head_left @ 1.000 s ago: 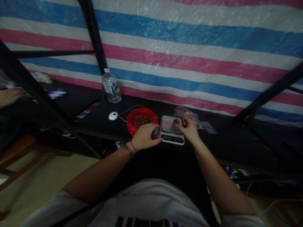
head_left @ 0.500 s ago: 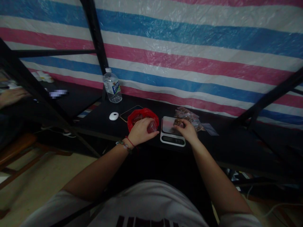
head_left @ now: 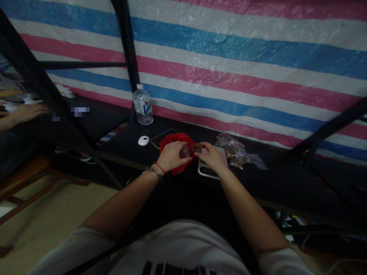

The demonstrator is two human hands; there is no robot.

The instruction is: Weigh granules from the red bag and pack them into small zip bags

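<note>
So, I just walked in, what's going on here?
A person is working with both bare hands at a dark table. The left hand holds a small clear container over a red container. Close beside it, the right hand holds a small brown item, too blurred to identify. The right hand and wrist partly cover a scale. Just past it lie clear bags with brown contents.

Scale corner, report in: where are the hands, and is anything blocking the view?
Left hand: holding clear plastic item at red container. Right hand: pinching brown pieces nearby. Scale: partly hidden by right hand.
</note>
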